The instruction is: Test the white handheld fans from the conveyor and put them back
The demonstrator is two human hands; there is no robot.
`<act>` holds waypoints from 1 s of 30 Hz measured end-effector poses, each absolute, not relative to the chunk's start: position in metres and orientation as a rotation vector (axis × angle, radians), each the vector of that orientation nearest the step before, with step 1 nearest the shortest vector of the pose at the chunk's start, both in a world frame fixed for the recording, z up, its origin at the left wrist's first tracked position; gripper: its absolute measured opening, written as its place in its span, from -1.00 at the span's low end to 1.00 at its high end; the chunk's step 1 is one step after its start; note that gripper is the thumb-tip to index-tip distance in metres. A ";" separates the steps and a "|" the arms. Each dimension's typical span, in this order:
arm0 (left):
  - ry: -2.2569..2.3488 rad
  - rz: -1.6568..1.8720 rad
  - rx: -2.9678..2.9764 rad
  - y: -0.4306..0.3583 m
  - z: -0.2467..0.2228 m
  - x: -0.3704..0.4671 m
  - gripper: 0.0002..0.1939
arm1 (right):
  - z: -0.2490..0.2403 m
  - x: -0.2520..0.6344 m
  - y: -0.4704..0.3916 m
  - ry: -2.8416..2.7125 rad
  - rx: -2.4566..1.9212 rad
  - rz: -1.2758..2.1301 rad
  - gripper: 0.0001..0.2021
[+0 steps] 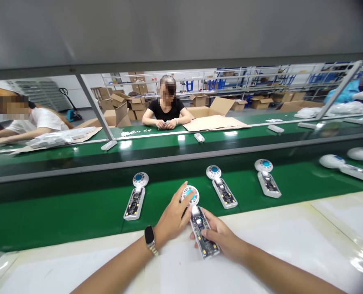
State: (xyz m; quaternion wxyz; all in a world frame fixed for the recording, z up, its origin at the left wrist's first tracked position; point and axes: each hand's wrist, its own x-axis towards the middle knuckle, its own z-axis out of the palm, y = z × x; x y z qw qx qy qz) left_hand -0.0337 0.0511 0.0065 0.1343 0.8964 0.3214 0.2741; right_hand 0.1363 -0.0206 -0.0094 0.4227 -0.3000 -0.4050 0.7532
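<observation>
A white device (204,239) with a round head and an exposed circuit board is held over the front edge of the green belt (77,216). My right hand (219,234) wraps round its body from the right, thumb on the board. My left hand (177,212), below a wrist with a watch (149,235), grips the round head with its fingers over the blue centre. Similar devices lie on the belt: one to the left (134,202), one just right (224,192) and another farther right (269,183).
More white devices (360,171) lie at the far right. A white worktop (279,241) runs along the front. Beyond a metal rail (175,158), a second belt carries white casings (199,138). Several people work opposite, near cardboard (216,123). A grey panel (181,32) hangs overhead.
</observation>
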 end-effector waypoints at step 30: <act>0.941 0.877 2.587 0.048 0.005 -0.031 -0.71 | -0.012 0.167 0.018 -0.639 -0.862 1.259 -0.13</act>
